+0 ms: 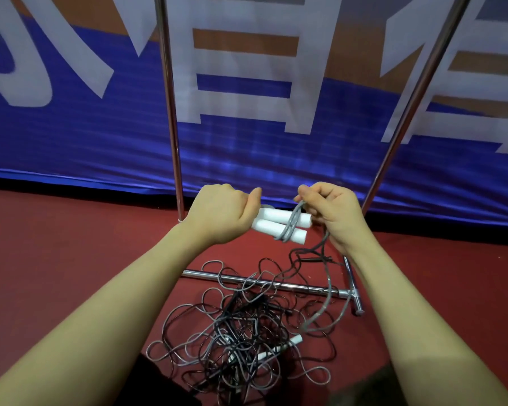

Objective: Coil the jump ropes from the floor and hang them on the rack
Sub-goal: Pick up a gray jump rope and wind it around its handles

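Banner [71, 136]: a blue and brown sheet with white lettering is hanging across the whole far side, from 9 through 12 to 3 o'clock; it is playing no part in the work.
Floor [71, 259]: red surface, lying under everything below the banner.
Rack [170, 112]: two chrome uprights are rising at 11 and 1 o'clock, with a base bar [264, 284] running along the floor just below centre. The hanging bar is out of view, so nothing can be confirmed as hung.
Rope pile [241, 341]: grey and black cords are lying knotted together at 6 o'clock, draped over the base bar, with loose white handles buried in them.
Containers: none are showing; the pile on the floor is the only store of ropes.
Left hand [222, 215]: curled tightly round one end of the white handles [282, 225], which are being held side by side at centre.
Right hand [332, 213]: fingers are pinching the grey cord [291, 224] and wrapping it across the handles.
Risk, tail: the cord is trailing from the right hand down into the pile; in my judgement, pulling it could drag other ropes up or tighten the knots.
Risk, wrap: few turns are showing, and a slack turn looks liable to slide off the smooth handle ends.
Risk, snag: cords crossing the base bar may be catching there when lifted.
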Tool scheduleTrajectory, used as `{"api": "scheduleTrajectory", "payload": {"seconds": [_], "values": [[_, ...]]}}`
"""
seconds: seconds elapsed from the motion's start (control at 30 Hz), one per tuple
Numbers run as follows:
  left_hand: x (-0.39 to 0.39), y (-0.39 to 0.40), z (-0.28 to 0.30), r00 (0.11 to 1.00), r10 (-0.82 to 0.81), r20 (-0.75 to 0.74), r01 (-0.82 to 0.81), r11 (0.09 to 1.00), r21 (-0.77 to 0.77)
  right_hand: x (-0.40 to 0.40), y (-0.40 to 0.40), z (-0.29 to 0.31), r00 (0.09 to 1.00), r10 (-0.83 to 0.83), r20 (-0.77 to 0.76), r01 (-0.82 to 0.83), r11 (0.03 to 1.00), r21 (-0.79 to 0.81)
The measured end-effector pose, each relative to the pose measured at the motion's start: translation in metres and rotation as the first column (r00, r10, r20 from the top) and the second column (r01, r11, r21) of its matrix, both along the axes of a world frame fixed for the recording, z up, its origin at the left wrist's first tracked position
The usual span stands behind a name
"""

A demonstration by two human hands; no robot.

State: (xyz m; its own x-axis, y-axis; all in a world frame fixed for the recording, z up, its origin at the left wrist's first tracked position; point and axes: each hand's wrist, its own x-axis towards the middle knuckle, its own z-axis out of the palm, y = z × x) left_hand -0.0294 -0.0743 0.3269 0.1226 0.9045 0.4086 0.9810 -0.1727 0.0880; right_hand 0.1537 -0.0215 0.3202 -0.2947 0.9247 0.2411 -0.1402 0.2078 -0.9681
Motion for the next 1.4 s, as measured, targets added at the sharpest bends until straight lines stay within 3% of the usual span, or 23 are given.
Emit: {"api": "scheduleTrajectory", "payload": {"seconds": [0.2, 0.33, 0.43, 0.53, 0.6, 0.67, 0.83, 1.03, 1.2, 1.4], "values": [[0.010, 0.001, 0.011, 0.933, 0.172, 0.315, -0.187, 0.982, 0.019, -0.009, 0.004, -0.007, 0.997, 0.030, -0.076, -0.033, 0.998, -0.045], [0.010, 0.011, 0.009, 0.842, 0.351, 0.410, -0.340, 0.935, -0.103, -0.013, 0.003, -0.013, 0.989, 0.140, -0.053, -0.144, 0.987, -0.074], [0.011, 0.017, 0.000, 0.836, 0.473, 0.277, -0.429, 0.879, -0.206, -0.014, -0.001, -0.015, 0.976, 0.204, 0.076, -0.199, 0.977, -0.076], [0.009, 0.025, -0.005, 0.779, 0.508, 0.367, -0.442, 0.860, -0.255, -0.012, -0.004, -0.012, 0.958, 0.215, 0.187, -0.210, 0.976, -0.049], [0.008, 0.027, -0.010, 0.858, 0.475, 0.197, -0.436, 0.875, -0.211, -0.008, -0.007, -0.010, 0.943, 0.211, 0.257, -0.209, 0.977, -0.037], [0.008, 0.024, -0.009, 0.881, 0.463, 0.098, -0.444, 0.880, -0.167, -0.005, -0.008, -0.008, 0.924, 0.220, 0.312, -0.223, 0.975, -0.026], [0.002, 0.022, -0.017, 0.889, 0.455, 0.038, -0.445, 0.882, -0.154, -0.003, -0.013, -0.004, 0.890, 0.247, 0.384, -0.256, 0.966, -0.029], [0.003, 0.019, -0.019, 0.911, 0.410, 0.043, -0.401, 0.906, -0.134, 0.005, -0.013, 0.002, 0.850, 0.097, 0.518, -0.206, 0.966, 0.158], [0.005, 0.018, -0.022, 0.953, 0.303, -0.028, -0.303, 0.939, -0.163, 0.004, -0.009, 0.000, 0.843, -0.113, 0.526, -0.059, 0.952, 0.299], [0.002, 0.010, -0.015, 0.988, 0.138, -0.071, -0.148, 0.973, -0.178, 0.004, -0.003, 0.001, 0.912, -0.097, 0.398, 0.019, 0.981, 0.195]]}}
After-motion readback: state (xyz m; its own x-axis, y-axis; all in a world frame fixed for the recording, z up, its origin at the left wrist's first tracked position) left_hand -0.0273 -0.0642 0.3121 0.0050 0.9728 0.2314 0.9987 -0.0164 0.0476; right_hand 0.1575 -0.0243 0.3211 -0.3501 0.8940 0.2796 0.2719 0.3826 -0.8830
